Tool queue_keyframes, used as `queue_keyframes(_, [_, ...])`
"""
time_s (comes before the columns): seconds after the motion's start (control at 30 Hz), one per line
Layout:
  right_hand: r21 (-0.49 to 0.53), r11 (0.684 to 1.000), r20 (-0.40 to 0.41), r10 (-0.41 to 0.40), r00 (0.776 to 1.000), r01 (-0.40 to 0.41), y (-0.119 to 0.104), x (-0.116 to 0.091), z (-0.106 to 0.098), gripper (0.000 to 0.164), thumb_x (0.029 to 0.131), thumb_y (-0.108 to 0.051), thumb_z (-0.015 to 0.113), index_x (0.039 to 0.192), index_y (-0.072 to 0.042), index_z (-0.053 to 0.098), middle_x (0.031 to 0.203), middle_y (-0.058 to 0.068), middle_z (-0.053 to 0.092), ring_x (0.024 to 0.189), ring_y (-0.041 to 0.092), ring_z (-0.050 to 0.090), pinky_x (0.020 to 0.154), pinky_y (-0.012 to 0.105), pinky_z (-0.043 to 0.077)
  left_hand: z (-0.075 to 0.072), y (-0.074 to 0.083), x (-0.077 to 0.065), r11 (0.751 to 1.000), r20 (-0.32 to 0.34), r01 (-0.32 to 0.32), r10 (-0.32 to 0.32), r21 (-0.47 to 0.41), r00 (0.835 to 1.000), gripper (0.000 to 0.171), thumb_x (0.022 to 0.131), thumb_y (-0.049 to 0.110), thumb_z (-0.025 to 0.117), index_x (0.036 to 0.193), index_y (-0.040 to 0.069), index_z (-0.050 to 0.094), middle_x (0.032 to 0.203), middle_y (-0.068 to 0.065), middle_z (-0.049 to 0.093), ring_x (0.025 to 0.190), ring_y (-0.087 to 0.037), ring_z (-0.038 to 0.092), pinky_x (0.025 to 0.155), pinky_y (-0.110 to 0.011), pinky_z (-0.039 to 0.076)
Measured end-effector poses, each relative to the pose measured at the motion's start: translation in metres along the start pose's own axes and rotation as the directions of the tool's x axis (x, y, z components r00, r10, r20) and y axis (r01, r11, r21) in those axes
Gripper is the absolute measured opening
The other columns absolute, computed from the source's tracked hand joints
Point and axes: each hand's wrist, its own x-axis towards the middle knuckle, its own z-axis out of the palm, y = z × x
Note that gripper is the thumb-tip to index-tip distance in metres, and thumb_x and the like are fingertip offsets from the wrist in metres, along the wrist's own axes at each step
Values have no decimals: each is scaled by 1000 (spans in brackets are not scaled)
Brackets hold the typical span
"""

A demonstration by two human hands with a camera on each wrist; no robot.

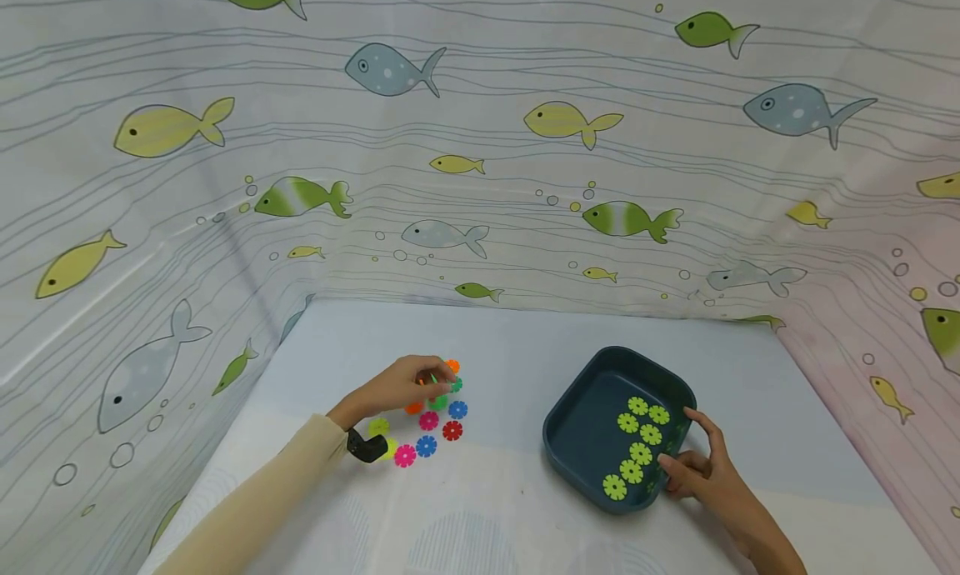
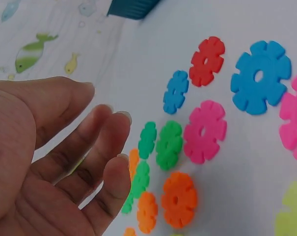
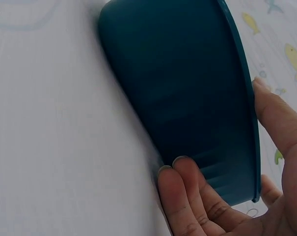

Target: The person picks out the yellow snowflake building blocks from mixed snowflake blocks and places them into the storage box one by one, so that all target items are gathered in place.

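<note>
My left hand hovers over a group of flower-shaped plastic discs on the table's left half. In the left wrist view its fingers bend loosely, with a gap to the thumb and nothing between them. Near the fingertips lie green, orange and pink discs. My right hand grips the right side of a dark teal tray, thumb and a finger at the rim and other fingertips against the outer wall. Several yellow-green discs lie inside the tray, toward its right side.
Blue, red and yellow-green discs also lie spread on the white table. A fish-patterned sheet rises behind the table and along both sides. A black band sits on the left wrist.
</note>
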Motion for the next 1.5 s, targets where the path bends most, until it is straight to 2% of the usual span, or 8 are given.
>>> queue_keyframes(0.13, [-1,1000,-4,0,1000,0,-1,0,1,94,102,-23,67,158,-40,-7,102,16,66,84,33,68,77,40,59,-6,-8,-12,999,-35,23,-21,35,999,25,100,28,70,121,14,71,103,0,69,89,-24,64,74,-34,56])
queue_keyframes(0.3, [-5,1000,-3,-1,1000,1,-1,0,0,95,102,-23,67,158,-40,-7,103,17,67,84,34,68,77,40,59,-11,-20,-26,998,-86,56,-53,38,995,23,99,25,72,119,14,72,104,3,68,89,-23,61,70,-32,55])
queue_keyframes(0.57, [-1,1000,2,-10,1000,10,-2,-1,0,93,103,-23,66,158,-40,-7,102,17,66,83,35,68,77,40,59,-20,-38,-42,991,-145,130,-125,23,982,22,95,23,77,114,16,72,109,0,68,89,-24,61,72,-32,56])
queue_keyframes(0.73, [-7,1000,3,-9,1000,9,-1,-1,0,93,103,-23,66,158,-40,-7,102,16,66,82,34,68,77,40,59,-23,-45,-50,987,-182,159,-157,-2,971,31,89,21,83,116,14,71,114,-4,67,88,-25,58,71,-30,52])
queue_keyframes(0.87, [-6,1000,8,-15,1000,15,-1,0,0,93,103,-23,66,158,-40,-8,102,17,66,82,34,68,77,40,59,-24,-47,-53,986,-184,167,-164,-2,969,36,86,20,86,118,13,70,116,-5,66,85,-25,57,70,-29,52])
queue_keyframes(1.3, [-3,1000,14,-18,1000,18,-1,0,-2,93,103,-24,66,158,-39,-7,103,17,66,84,34,68,77,40,59,-25,-50,-56,981,-178,190,-178,49,968,34,86,17,86,116,11,72,108,-1,68,77,-20,58,69,-28,51])
queue_keyframes(1.5, [-3,1000,18,-21,1000,21,-1,0,-1,93,102,-23,66,158,-39,-7,103,17,66,85,33,68,77,40,59,-25,-50,-56,977,-188,203,-187,70,964,32,84,20,87,113,13,75,97,-1,65,79,-21,56,69,-29,48])
